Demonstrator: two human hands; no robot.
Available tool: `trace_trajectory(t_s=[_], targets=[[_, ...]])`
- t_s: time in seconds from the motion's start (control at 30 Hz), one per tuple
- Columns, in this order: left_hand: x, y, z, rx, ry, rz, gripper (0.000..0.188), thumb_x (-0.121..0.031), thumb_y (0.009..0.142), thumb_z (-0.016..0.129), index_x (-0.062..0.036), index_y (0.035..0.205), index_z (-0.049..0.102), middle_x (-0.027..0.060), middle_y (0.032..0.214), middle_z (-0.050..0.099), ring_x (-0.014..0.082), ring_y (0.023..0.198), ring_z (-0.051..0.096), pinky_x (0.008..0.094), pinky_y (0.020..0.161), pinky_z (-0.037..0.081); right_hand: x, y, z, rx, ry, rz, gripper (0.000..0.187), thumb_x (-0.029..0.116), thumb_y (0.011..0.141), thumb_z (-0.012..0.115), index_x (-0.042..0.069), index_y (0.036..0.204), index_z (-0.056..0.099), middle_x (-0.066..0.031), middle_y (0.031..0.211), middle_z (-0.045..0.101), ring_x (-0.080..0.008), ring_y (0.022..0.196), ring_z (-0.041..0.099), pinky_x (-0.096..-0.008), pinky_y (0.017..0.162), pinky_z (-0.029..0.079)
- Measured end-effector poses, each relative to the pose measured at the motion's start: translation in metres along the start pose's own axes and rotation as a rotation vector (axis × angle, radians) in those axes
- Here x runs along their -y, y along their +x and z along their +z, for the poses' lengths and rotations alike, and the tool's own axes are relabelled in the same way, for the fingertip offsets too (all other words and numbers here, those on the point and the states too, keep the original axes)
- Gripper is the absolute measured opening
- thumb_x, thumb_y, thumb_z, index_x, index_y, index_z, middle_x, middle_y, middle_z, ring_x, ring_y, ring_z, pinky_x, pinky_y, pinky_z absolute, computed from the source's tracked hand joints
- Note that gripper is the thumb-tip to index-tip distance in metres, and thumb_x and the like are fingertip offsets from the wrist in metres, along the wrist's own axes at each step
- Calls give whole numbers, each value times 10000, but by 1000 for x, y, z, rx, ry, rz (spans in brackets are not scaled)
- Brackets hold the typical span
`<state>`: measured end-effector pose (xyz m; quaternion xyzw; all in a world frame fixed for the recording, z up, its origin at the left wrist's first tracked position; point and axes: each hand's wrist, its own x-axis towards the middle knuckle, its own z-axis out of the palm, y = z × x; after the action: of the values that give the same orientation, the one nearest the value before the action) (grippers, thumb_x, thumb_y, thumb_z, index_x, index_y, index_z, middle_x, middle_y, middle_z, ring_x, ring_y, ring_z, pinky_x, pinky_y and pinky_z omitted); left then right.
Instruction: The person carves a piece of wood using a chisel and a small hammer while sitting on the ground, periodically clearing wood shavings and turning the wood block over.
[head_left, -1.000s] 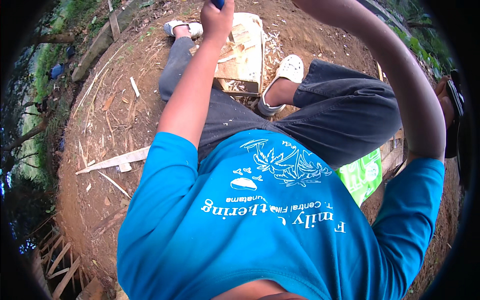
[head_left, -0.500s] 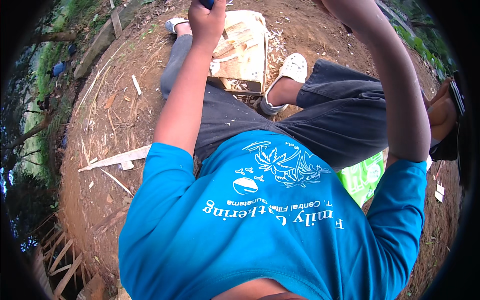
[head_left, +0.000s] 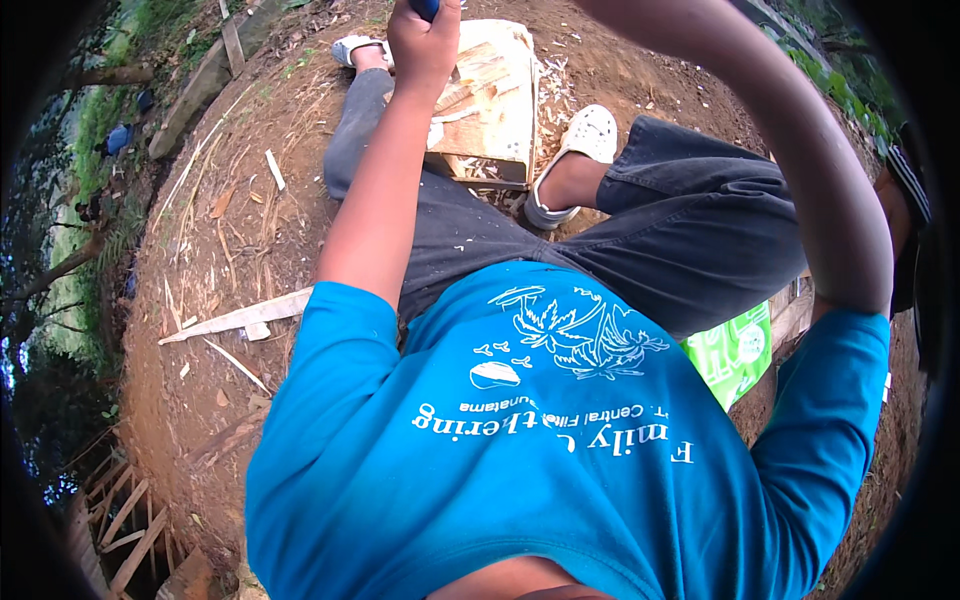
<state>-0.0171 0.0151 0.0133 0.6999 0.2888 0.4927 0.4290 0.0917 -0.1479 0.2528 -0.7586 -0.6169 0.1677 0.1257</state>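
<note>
Near the top edge, my left hand (head_left: 427, 45) is closed around a blue handle (head_left: 425, 8), of which only a rounded end shows. What it belongs to is cut off or hidden by the hand. Just beyond and right of that hand lies a pale wooden block (head_left: 505, 90), roughly cut on top, between my lower legs. My right forearm (head_left: 800, 130) reaches up and inward across the upper right. The right hand itself is past the top edge, so its fingers and anything in them are out of sight.
Wood shavings (head_left: 552, 85) are scattered by the block, next to my white clog (head_left: 588, 135). A pale pointed wood strip (head_left: 235, 318) lies on the soil at left. A green printed bag (head_left: 735, 355) is by my right thigh. Another person's foot (head_left: 893, 200) shows at far right.
My right forearm has swung inward and up, taking the hand out of view. My left hand has shifted slightly right and down, still gripping the blue handle.
</note>
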Motion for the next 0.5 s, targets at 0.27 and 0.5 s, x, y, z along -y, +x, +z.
trace_trajectory(t_s=[0.27, 0.5], targets=[[6, 8, 6, 33, -45, -104, 298, -325, 968, 742, -57, 914, 622, -21, 692, 565, 100, 626, 539, 293, 583, 449, -8, -11, 0, -70, -31, 27, 328, 262, 1086, 483, -23, 1020, 631, -157, 803, 609, -277, 737, 605, -436, 736, 491], [15, 8, 5, 7, -94, -165, 292, -331, 967, 742, -66, 931, 627, -24, 667, 564, 93, 554, 529, 283, 511, 429, -7, -14, 11, -199, 8, -14, 319, 279, 1081, 496, -6, 1041, 633, -139, 784, 621, -277, 718, 613, -431, 703, 490]])
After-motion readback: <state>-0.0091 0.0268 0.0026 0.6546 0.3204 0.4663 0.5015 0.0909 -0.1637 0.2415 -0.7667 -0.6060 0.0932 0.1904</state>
